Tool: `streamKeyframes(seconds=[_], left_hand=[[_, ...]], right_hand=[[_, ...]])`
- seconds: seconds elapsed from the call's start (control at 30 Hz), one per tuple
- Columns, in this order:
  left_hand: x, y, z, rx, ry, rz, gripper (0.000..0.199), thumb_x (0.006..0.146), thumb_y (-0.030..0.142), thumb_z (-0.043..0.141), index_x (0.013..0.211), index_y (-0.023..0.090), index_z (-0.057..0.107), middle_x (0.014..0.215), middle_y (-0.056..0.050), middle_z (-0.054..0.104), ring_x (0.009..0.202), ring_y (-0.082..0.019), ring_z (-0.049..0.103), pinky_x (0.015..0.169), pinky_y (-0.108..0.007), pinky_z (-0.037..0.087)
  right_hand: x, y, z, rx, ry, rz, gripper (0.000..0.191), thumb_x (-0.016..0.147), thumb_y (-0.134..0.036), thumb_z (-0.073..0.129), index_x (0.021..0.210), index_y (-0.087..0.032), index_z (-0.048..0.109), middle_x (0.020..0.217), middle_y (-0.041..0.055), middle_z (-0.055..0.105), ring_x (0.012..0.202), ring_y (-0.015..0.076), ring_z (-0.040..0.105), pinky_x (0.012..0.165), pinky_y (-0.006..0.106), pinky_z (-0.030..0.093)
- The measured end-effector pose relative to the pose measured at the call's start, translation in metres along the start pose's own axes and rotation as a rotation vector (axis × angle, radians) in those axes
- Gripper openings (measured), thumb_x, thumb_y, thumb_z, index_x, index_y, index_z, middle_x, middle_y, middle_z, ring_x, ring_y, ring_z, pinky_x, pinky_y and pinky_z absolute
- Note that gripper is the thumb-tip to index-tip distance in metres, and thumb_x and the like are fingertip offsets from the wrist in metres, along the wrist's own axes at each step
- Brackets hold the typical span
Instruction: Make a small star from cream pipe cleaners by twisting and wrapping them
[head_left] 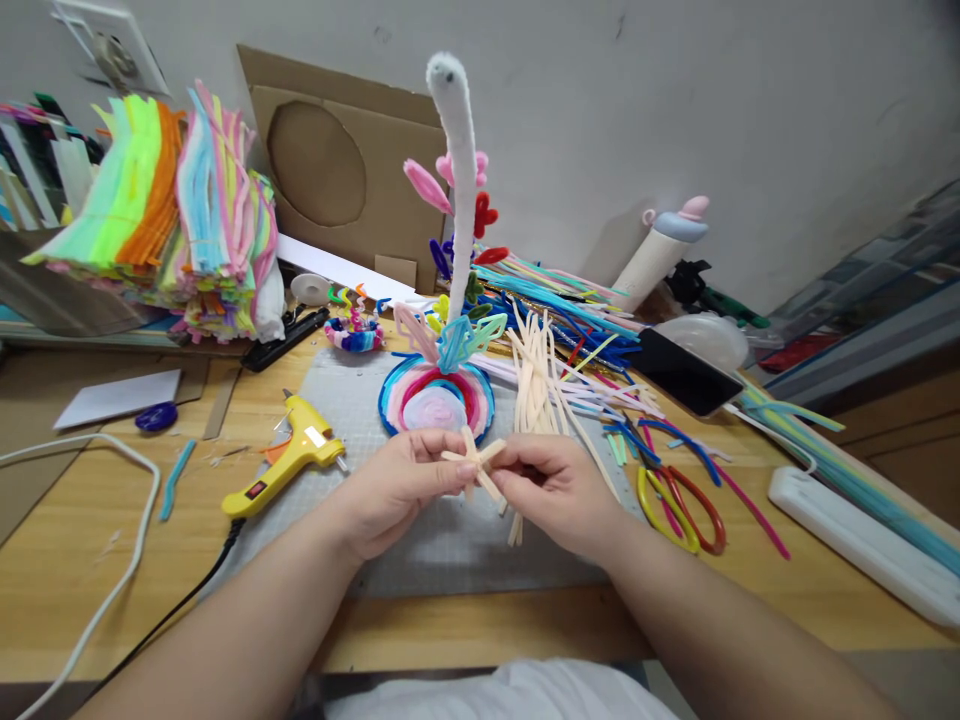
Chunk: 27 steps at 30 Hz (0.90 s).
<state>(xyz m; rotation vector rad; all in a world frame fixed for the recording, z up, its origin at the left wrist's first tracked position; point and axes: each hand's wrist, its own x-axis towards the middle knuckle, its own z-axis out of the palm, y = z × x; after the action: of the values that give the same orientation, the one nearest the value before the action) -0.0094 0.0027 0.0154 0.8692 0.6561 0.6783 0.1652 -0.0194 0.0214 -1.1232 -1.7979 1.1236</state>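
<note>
A small star of crossed cream pipe cleaners (480, 457) is pinched between both hands. My left hand (397, 488) is closed on its left side, thumb over the centre. On the right, my right hand (564, 492) grips one of its arms between thumb and fingers. Just behind them stands a craft piece with a striped round base (480, 392) in blue, pink and white. From it rises a tall white fuzzy stem (463, 170), with folded pastel and coloured loops around it. A bundle of loose cream pipe cleaners (536, 375) lies beyond my right hand.
A yellow glue gun (296, 455) lies at left on the grey mat (420, 560). Scissors (679, 510), a phone (686, 370) and a white power strip (862, 540) are at right. Pipe cleaner bundles (142, 190) and cardboard (397, 130) stand behind.
</note>
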Motion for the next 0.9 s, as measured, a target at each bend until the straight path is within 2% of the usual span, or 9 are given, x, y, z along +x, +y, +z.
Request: streamKeyframes(seconds=[0.13,0.27,0.37,0.47,0.63,0.73,0.9], left_hand=[[0.001,-0.002,-0.002,0.032,0.014,0.008,0.018,0.070,0.029,0.071,0.069,0.014,0.062,0.063,0.002,0.056,0.060,-0.009,0.048,0.062,-0.022,0.035],[0.000,-0.002,-0.003,0.139,0.016,0.046,0.015,0.073,0.026,0.069,0.069,0.013,0.062,0.069,0.000,0.059,0.069,-0.012,0.052,0.070,-0.025,0.036],[0.000,-0.001,-0.003,0.167,0.001,0.057,0.013,0.075,0.025,0.066,0.072,0.013,0.062,0.069,0.000,0.059,0.067,-0.011,0.051,0.069,-0.025,0.036],[0.001,-0.003,-0.002,0.156,-0.011,0.074,0.013,0.078,0.026,0.063,0.074,0.013,0.062,0.067,0.001,0.059,0.065,-0.011,0.051,0.068,-0.024,0.037],[0.002,-0.007,0.001,0.062,0.054,0.127,0.014,0.076,0.026,0.064,0.070,0.013,0.062,0.065,0.000,0.059,0.063,-0.011,0.050,0.065,-0.024,0.037],[0.003,-0.010,0.002,0.000,0.126,0.145,0.016,0.075,0.028,0.065,0.067,0.014,0.062,0.063,0.000,0.057,0.063,-0.011,0.048,0.065,-0.024,0.037],[0.006,-0.014,0.002,-0.045,0.277,0.227,0.018,0.070,0.027,0.070,0.062,0.015,0.060,0.060,0.001,0.055,0.060,-0.011,0.046,0.063,-0.023,0.037]], right_hand=[[0.000,0.000,-0.001,-0.018,-0.019,-0.010,0.016,0.076,-0.013,0.048,0.070,-0.012,0.063,0.061,0.0004,0.055,0.055,0.0097,0.046,0.051,0.020,0.037],[-0.001,0.001,-0.004,-0.041,-0.029,0.006,0.013,0.076,-0.013,0.050,0.070,-0.012,0.062,0.060,-0.0006,0.053,0.054,0.0090,0.044,0.049,0.019,0.035],[-0.001,0.000,-0.005,-0.045,-0.041,0.026,0.012,0.076,-0.015,0.052,0.066,-0.013,0.059,0.057,-0.0018,0.049,0.052,0.0084,0.042,0.048,0.019,0.033],[-0.002,-0.002,-0.006,-0.053,-0.058,0.028,0.013,0.079,-0.018,0.052,0.067,-0.014,0.057,0.057,-0.0025,0.047,0.052,0.0081,0.040,0.047,0.019,0.033],[-0.002,-0.001,-0.003,-0.076,-0.055,-0.041,0.016,0.084,-0.020,0.048,0.074,-0.014,0.058,0.063,-0.0009,0.053,0.056,0.0091,0.046,0.052,0.019,0.037],[-0.003,0.004,0.001,-0.209,-0.009,-0.145,0.015,0.085,-0.017,0.046,0.083,-0.015,0.061,0.070,0.0010,0.059,0.060,0.0099,0.051,0.055,0.020,0.038],[-0.009,0.012,0.012,-0.624,0.161,-0.341,0.015,0.085,-0.016,0.048,0.088,-0.017,0.063,0.069,0.0034,0.062,0.062,0.0134,0.054,0.061,0.025,0.037]])
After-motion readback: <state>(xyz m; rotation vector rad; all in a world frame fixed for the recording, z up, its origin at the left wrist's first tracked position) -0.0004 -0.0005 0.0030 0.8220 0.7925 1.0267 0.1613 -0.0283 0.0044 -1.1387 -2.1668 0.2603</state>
